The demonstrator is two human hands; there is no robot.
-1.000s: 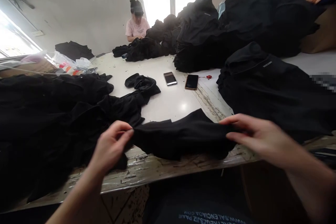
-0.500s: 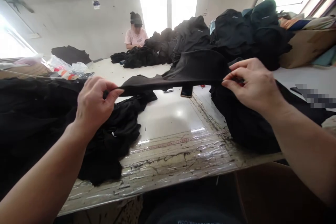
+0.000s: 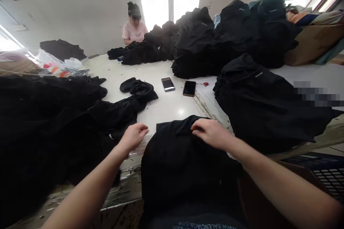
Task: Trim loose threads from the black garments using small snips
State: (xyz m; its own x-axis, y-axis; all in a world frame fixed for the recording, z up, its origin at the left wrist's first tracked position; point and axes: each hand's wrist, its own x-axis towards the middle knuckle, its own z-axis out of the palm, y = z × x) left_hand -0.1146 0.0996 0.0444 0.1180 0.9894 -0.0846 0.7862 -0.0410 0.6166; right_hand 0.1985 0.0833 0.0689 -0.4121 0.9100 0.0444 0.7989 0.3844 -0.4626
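A black garment (image 3: 174,150) lies over the table's front edge and hangs down toward my lap. My right hand (image 3: 212,134) grips its upper edge, with fingers and thumb curled in at the fabric. Just left of that garment, my left hand (image 3: 134,136) is in the air with its fingers loosely bent and the thumb slightly apart. A narrow gap separates it from the cloth, and nothing shows in it. Beside my right forearm rests a stack of black garments (image 3: 258,103) with a small pale logo on top. A loose heap of black garments (image 3: 67,125) fills the left side.
Two phones, a silver-edged phone (image 3: 168,84) and a dark phone (image 3: 189,88), lie on the white table (image 3: 113,68) near a small red item (image 3: 205,83). Tall black garment piles (image 3: 199,39) and a cardboard box (image 3: 309,44) stand behind. A co-worker (image 3: 135,28) is at the far side.
Both hands have come down and closer together. The black garment, stretched between them earlier, now lies at the table's front edge. My left hand has let go of it.
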